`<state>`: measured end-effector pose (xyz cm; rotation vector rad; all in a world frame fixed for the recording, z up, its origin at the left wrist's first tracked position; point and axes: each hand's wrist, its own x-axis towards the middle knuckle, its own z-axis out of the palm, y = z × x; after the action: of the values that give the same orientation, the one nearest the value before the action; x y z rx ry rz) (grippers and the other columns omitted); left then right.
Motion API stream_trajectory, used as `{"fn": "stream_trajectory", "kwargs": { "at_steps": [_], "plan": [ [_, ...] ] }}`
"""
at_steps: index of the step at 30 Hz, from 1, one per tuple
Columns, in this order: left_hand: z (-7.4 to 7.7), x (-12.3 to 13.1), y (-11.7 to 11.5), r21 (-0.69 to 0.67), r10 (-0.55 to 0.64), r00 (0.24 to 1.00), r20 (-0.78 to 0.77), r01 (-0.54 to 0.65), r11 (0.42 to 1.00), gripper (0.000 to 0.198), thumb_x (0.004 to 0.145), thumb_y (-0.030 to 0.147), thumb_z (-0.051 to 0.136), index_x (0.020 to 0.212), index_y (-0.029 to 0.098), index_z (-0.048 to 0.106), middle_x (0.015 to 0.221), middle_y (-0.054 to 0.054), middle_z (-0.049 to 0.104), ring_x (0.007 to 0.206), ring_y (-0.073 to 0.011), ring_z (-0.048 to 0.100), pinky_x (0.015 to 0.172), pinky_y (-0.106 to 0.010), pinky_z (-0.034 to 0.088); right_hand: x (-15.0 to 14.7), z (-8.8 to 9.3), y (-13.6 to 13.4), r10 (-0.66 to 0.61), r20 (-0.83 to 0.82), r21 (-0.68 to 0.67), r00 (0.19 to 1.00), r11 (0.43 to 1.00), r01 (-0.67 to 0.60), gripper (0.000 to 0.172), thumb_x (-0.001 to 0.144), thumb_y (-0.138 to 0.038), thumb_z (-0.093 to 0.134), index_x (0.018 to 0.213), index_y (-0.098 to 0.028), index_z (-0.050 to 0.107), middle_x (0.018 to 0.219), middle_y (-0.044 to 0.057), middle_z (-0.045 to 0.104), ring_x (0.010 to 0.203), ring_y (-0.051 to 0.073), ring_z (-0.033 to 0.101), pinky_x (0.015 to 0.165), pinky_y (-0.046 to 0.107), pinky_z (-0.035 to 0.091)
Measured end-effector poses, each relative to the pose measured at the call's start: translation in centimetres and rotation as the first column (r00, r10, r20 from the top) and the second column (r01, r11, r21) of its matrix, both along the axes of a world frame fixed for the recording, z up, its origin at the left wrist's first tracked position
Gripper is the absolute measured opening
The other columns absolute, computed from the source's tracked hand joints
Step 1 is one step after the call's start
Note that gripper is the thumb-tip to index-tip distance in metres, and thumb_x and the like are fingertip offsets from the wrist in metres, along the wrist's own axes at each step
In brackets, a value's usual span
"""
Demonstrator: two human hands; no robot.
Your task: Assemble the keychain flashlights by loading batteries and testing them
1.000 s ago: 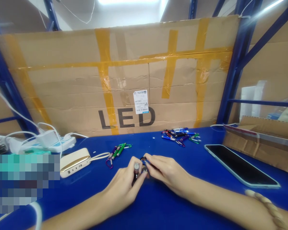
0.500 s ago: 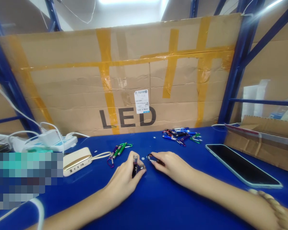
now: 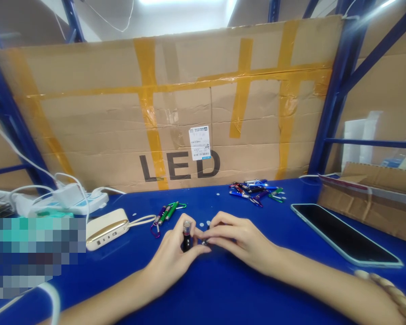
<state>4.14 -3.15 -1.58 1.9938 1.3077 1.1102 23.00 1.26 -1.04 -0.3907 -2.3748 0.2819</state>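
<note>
My left hand is closed round a small black keychain flashlight, held upright with its silver end above the fingers. Thumb and forefinger of that hand also pinch a small silver part, mostly covered. My right hand meets these fingertips from the right, its own fingers pinched on a black carabiner of which only a dark sliver shows. Left of my hands lie purple and green keychain flashlights with carabiners. Farther back on the right is a pile of mixed-colour ones.
A cream power bank with a strap and a white power strip with cables stand left. A phone lies right, before an open cardboard box. A large carton closes off the back of the blue table.
My right hand has moved left, bringing the black carabiner to the fingertips of my left hand. The carabiner's loop, visible before, is now mostly hidden. My left hand stays nearly in place.
</note>
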Motion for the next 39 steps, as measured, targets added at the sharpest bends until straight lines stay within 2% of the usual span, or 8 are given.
{"fn": "stream_trajectory", "kwargs": {
  "at_steps": [6,10,14,18,24,29,33,39],
  "plan": [
    [0.0,0.0,-0.1,0.018,-0.050,0.997,-0.055,0.051,0.999,0.025,0.077,0.031,0.060,0.079,0.023,0.037,0.082,0.003,0.062,0.064,-0.0112,0.051,0.063,-0.024,0.042,-0.3,-0.1,-0.3,-0.013,-0.113,-0.087,0.994,0.996,0.003,0.017,0.087,-0.027,0.052,0.086,-0.018,0.066,0.080,0.003,0.061,0.070,0.010,0.057,0.064,0.019,0.046],
    [0.3,0.1,-0.4,0.070,-0.053,0.989,-0.138,0.064,0.996,0.018,0.080,0.034,0.055,0.082,0.023,0.041,0.099,-0.002,0.055,0.063,-0.0101,0.046,0.060,-0.024,0.041,0.0,0.2,0.4,-0.178,-0.139,-0.076,0.974,0.983,0.169,0.016,0.086,-0.028,0.052,0.084,-0.019,0.065,0.080,0.003,0.062,0.071,0.012,0.058,0.064,0.022,0.046],
    [0.8,0.2,-0.4,0.135,-0.003,0.985,-0.172,0.027,0.990,0.016,0.086,0.033,0.042,0.075,0.022,0.040,0.095,-0.002,0.051,0.066,-0.0111,0.044,0.064,-0.025,0.039,1.2,0.4,2.3,-0.404,0.002,-0.012,0.915,0.915,0.404,0.014,0.085,-0.025,0.053,0.082,-0.021,0.066,0.084,0.002,0.064,0.072,0.013,0.059,0.062,0.023,0.046],
    [0.9,-0.1,0.2,0.172,0.172,0.985,-0.001,-0.170,0.970,0.014,0.087,0.031,0.039,0.077,0.022,0.042,0.079,0.001,0.046,0.073,-0.0137,0.045,0.070,-0.027,0.037,2.2,0.2,3.8,-0.544,0.229,0.032,0.807,0.833,0.552,0.014,0.083,-0.023,0.054,0.082,-0.023,0.068,0.084,0.001,0.064,0.072,0.016,0.061,0.057,0.025,0.045],
    [0.4,-0.7,1.0,0.047,0.229,0.926,0.299,-0.254,0.966,0.012,0.082,0.033,0.045,0.078,0.021,0.042,0.077,0.001,0.046,0.066,-0.0128,0.043,0.059,-0.025,0.035,1.4,-0.4,3.2,-0.438,0.178,-0.028,0.881,0.893,0.449,0.025,0.086,-0.030,0.049,0.106,-0.020,0.062,0.104,0.007,0.060,0.097,0.020,0.056,0.083,0.035,0.046],
    [0.4,-1.1,1.3,0.107,0.271,0.829,0.489,-0.365,0.925,0.011,0.079,0.024,0.045,0.077,0.023,0.034,0.083,0.002,0.044,0.067,-0.0116,0.042,0.056,-0.023,0.032,0.3,-0.3,1.4,-0.278,0.268,-0.074,0.923,0.949,0.307,0.041,0.085,-0.044,0.048,0.121,-0.025,0.053,0.124,0.008,0.052,0.115,0.023,0.045,0.096,0.043,0.036],
    [1.1,-2.6,2.4,0.193,0.314,0.786,0.532,-0.474,0.859,0.012,0.072,0.015,0.045,0.078,0.022,0.037,0.085,0.002,0.045,0.070,-0.0121,0.042,0.059,-0.023,0.033,0.5,-0.4,1.6,-0.326,0.284,-0.048,0.902,0.934,0.353,0.032,0.084,-0.039,0.051,0.110,-0.024,0.061,0.122,0.009,0.054,0.115,0.025,0.046,0.096,0.045,0.035],
    [2.3,-5.4,4.5,0.264,0.328,0.743,0.583,-0.555,0.789,0.017,0.065,0.009,0.047,0.073,0.021,0.038,0.086,0.001,0.048,0.076,-0.0124,0.043,0.060,-0.022,0.035,2.1,-0.2,4.3,-0.454,0.106,-0.029,0.885,0.888,0.459,0.028,0.085,-0.015,0.040,0.102,-0.018,0.063,0.105,0.008,0.063,0.099,0.020,0.057,0.091,0.040,0.043]
  ]
}}
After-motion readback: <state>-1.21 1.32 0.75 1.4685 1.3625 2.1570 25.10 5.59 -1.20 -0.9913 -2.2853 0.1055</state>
